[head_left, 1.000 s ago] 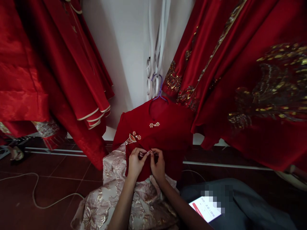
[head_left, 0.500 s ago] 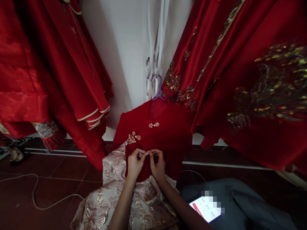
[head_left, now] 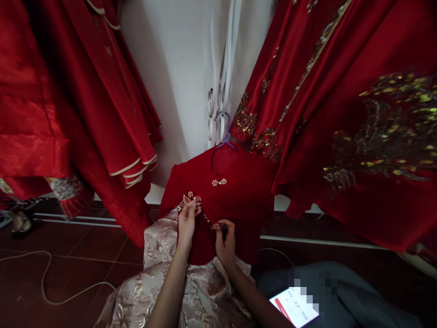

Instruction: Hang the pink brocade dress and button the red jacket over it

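Note:
A dark red top (head_left: 246, 191) hangs in front of me on a purple hanger (head_left: 226, 132). A beaded fastener (head_left: 219, 182) sits just below its neckline. My left hand (head_left: 187, 223) is closed, its fingertips on a jewelled brooch (head_left: 188, 197) at the left of the chest and partly covering it. Lower down, my right hand (head_left: 226, 239) pinches a small beaded ornament (head_left: 214, 226) at the front of the top. A short beaded strand (head_left: 206, 218) shows between the hands.
Pale metallic brocade fabric (head_left: 136, 296) spreads below the top. Red garments (head_left: 112, 123) hang at left, and sequinned red garments (head_left: 341, 91) at right. A lit phone (head_left: 295, 306) lies on grey cloth (head_left: 362, 296). A cable (head_left: 48, 278) crosses the tiled floor.
My left hand has moved up and left, away from my right hand, onto the jewelled brooch. My right hand stays close to the small beaded ornament. The view has tilted slightly.

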